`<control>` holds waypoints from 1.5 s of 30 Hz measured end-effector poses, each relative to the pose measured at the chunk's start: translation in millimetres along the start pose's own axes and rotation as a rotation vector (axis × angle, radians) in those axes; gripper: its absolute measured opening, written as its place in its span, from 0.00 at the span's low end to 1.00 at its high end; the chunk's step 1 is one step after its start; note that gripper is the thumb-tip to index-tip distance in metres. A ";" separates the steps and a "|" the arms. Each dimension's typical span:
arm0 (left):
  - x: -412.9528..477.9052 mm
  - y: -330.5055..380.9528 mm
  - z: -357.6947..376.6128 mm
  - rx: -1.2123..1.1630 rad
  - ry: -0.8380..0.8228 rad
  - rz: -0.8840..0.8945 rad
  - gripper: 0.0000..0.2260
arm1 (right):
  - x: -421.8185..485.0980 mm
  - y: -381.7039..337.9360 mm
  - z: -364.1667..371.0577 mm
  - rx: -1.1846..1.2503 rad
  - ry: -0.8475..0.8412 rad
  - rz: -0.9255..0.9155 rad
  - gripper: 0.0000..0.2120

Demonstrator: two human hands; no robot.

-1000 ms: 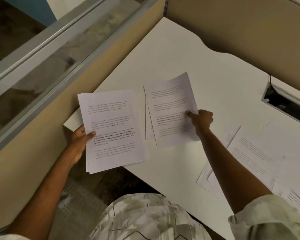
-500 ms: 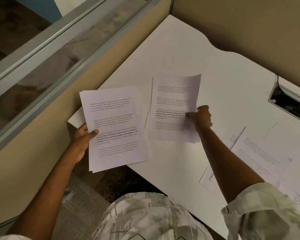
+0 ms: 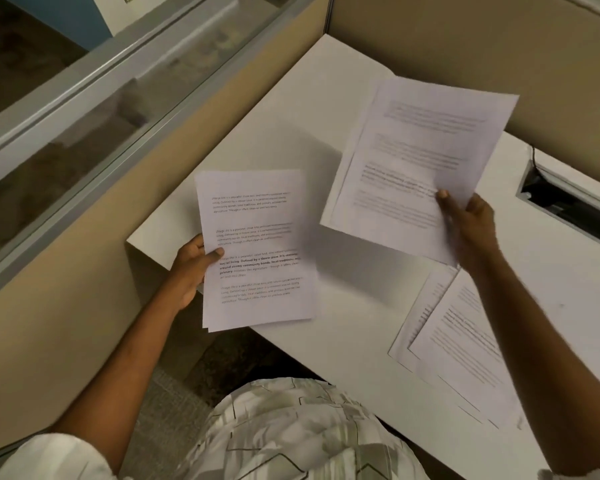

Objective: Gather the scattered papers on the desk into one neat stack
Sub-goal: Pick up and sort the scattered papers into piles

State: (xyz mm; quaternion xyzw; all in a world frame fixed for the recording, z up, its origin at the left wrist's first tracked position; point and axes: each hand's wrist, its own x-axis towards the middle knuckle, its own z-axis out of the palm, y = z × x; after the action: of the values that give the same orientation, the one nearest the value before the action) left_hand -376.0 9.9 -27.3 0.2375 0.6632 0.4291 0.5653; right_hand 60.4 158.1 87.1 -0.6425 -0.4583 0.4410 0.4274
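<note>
My left hand (image 3: 191, 268) grips the left edge of a small stack of printed sheets (image 3: 257, 247), held over the near left corner of the white desk (image 3: 291, 116). My right hand (image 3: 468, 226) pinches the lower right corner of a few more printed sheets (image 3: 416, 161), lifted off the desk and tilted, to the right of the stack. These lifted sheets look blurred. Loose papers (image 3: 454, 341) lie overlapping on the desk under my right forearm.
Tan cubicle walls (image 3: 465, 39) close the desk at the back and left, with a glass panel (image 3: 84, 109) above the left one. A cable opening (image 3: 565, 195) with dark wires sits in the desk at the right. Carpet shows below the desk edge.
My right hand has lifted its sheets off the desk, up and to the right; before, they lay flat under my fingers. The left hand's stack has barely moved.
</note>
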 end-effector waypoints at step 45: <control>-75.6 36.1 173.2 0.192 -0.294 0.575 0.16 | -163.6 68.0 13.7 -0.094 -0.026 -0.179 0.22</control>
State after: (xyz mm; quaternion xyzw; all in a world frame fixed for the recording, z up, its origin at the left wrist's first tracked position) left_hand -198.3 20.2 45.5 0.5263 0.5177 0.4678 0.4860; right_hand 30.4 -12.5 47.5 -0.6125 -0.5395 0.3873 0.4286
